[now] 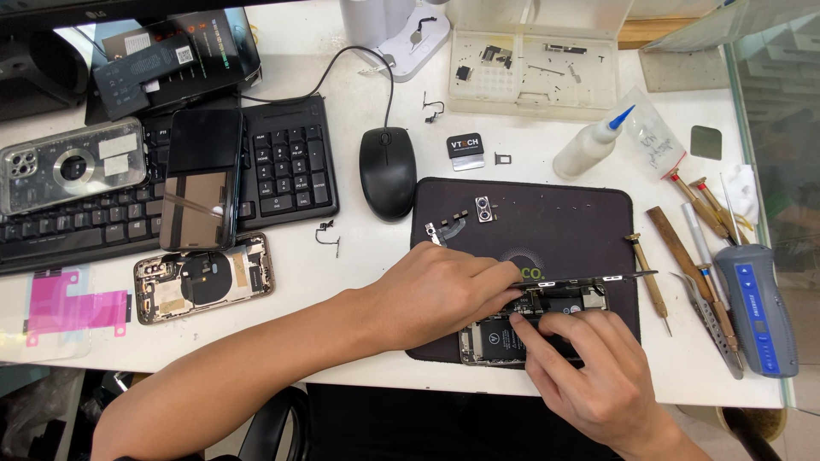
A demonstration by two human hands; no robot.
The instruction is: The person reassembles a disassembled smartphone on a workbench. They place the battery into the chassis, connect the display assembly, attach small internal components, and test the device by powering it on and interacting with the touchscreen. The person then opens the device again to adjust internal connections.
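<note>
Right hand (589,367) is lying closest, fingers bent and pressing on the opened phone (521,329) at six o'clock on the black mat (555,222). Left hand (444,290) is coming in from nine o'clock, fingers pinched narrow on the phone's top edge. Tools (700,265) are lying at three o'clock.

1. An opened smartphone with exposed internals (500,337) is laid on the near edge of a dark rectangular work mat (564,226).
2. A black computer mouse (387,173) is placed left of the mat, and a black keyboard (286,166) further left.
3. Wooden-handled screwdrivers (683,248) are laid right of the mat.
4. A clear plastic parts tray (534,72) is set behind the mat.
</note>
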